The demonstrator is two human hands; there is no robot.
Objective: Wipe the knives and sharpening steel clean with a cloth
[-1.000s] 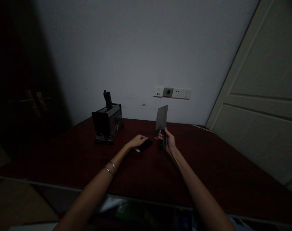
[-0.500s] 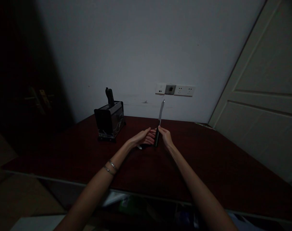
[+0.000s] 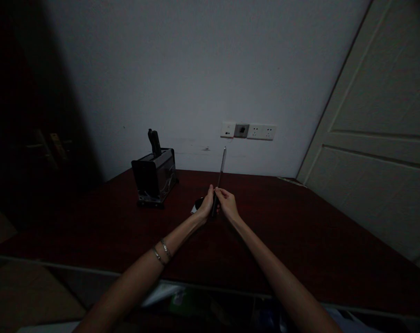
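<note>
A knife [image 3: 222, 166] with a black handle stands blade up, slightly tilted, above the table. At the top of the handle, my right hand [image 3: 228, 202] pinches it between thumb and fingers. My left hand [image 3: 206, 206] closes on the handle from the left, its thumb pointing up and fingertips showing past the handle. Just left of that hand is a small black and white thing [image 3: 194, 209], partly hidden and too dark to name. A knife block [image 3: 153, 180] with dark sides stands further left, and black handles [image 3: 154, 142] stick up from it.
The dark red tabletop [image 3: 286, 231] meets a pale wall [image 3: 182, 74] carrying sockets and switches [image 3: 247, 131]. A white panelled door [image 3: 372, 185] borders the right side. Below the front edge, several dim items lie on a shelf.
Both hands and the knife have shifted a little left. My left hand has turned and closed around the handle, where its fingers were spread beside it. The view has also moved slightly.
</note>
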